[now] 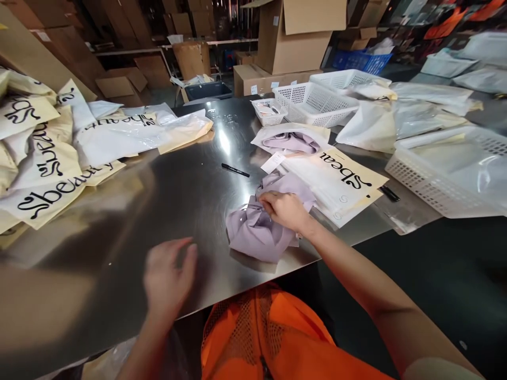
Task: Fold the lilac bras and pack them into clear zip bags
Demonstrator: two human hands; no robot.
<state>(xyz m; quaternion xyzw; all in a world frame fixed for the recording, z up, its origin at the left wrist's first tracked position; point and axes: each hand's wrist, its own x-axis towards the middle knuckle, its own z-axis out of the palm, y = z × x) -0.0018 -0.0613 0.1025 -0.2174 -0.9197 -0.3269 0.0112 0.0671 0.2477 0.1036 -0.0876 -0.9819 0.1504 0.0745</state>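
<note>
A crumpled lilac garment (259,237) lies in a bunched heap near the front edge of the metal table. My right hand (287,210) rests on it with closed fingers, pinching a fold of its cloth. A white tag (273,162) shows at the heap's far end. My left hand (170,274), a little blurred, hovers over the table to the left, apart from the garment. Its thumb stands away from the bent fingers and nothing is between them. Beyond the garment lies a black marker (235,170). Right of the heap is a printed plastic bag (336,182).
Printed bags (51,184) are piled along the left side. White plastic baskets (317,105) stand at the back right, and another white basket (447,179) sits at the right edge. An open bag with lilac cloth (293,140) lies behind the garment. Cardboard boxes (299,42) stand beyond the table.
</note>
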